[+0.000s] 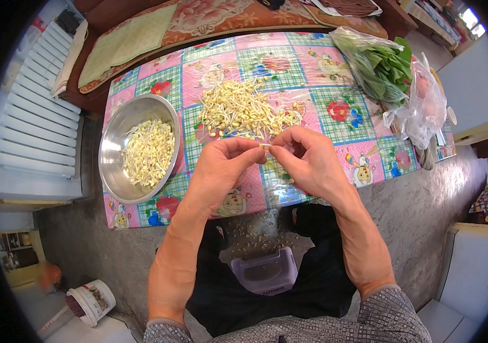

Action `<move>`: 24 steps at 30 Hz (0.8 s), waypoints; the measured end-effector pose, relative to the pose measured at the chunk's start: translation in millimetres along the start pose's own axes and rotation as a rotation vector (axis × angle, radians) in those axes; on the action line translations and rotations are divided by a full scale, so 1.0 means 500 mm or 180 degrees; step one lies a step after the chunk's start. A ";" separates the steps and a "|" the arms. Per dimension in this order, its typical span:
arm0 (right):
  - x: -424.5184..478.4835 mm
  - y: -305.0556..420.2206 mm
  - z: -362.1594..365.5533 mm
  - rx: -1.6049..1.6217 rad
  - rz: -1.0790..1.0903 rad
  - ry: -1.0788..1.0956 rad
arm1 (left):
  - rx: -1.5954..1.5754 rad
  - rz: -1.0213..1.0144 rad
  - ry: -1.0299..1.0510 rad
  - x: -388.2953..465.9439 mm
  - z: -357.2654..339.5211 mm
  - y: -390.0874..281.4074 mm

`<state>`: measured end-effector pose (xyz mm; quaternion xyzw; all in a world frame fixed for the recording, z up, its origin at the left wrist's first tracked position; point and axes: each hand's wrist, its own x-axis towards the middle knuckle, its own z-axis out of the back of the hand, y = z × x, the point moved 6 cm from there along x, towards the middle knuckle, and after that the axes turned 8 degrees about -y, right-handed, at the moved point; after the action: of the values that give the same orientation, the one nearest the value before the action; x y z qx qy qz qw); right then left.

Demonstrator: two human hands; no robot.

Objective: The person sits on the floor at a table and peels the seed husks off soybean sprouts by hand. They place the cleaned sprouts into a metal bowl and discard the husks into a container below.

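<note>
Between my two hands, at the near side of a sprout pile, is one small bean sprout point(265, 145). My left hand point(226, 165) pinches its yellow end between thumb and forefinger, and my right hand point(306, 158) pinches its pale stem the same way. Just beyond them a loose pile of yellow-headed bean sprouts point(241, 107) lies on the patterned plastic tablecloth point(342, 109). On the left stands a round stainless steel bowl point(111, 148), holding a heap of bean sprouts point(147, 152). The other fingers of both hands are curled and partly hidden.
Leafy greens point(381, 68) in a clear plastic bag lie at the table's far right, beside another knotted plastic bag point(426, 103). Below the near edge, a purple plastic container point(267, 281) sits between the knees, with scattered bits on the floor. A sofa point(209, 19) borders the far side.
</note>
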<state>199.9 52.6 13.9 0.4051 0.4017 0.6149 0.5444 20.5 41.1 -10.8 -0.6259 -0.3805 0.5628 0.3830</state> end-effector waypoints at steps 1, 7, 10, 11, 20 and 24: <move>0.000 -0.001 0.000 0.0014 -0.0032 0.0006 | 0.0046 0.0016 -0.0013 -0.001 0.000 0.000; 0.001 -0.006 -0.001 0.0036 0.0047 0.0079 | 0.0031 -0.0015 0.0009 -0.002 0.000 0.000; 0.001 -0.004 0.000 0.0086 -0.0049 0.0079 | 0.0141 -0.0009 0.0072 -0.004 -0.002 -0.003; 0.001 -0.004 0.000 0.0098 -0.0089 0.0081 | 0.0151 -0.0013 0.0086 -0.004 -0.003 -0.003; 0.008 -0.021 0.011 0.0171 -0.0053 0.0042 | 0.0197 0.0112 0.0378 -0.009 -0.017 -0.005; 0.019 -0.034 0.022 0.0585 -0.0152 -0.0071 | 0.0453 -0.0099 0.1097 -0.024 -0.041 0.013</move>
<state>215.3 64.1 2.7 0.4505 0.4599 0.5578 0.5238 40.1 26.2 -10.1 -0.6785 -0.2781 0.4667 0.4944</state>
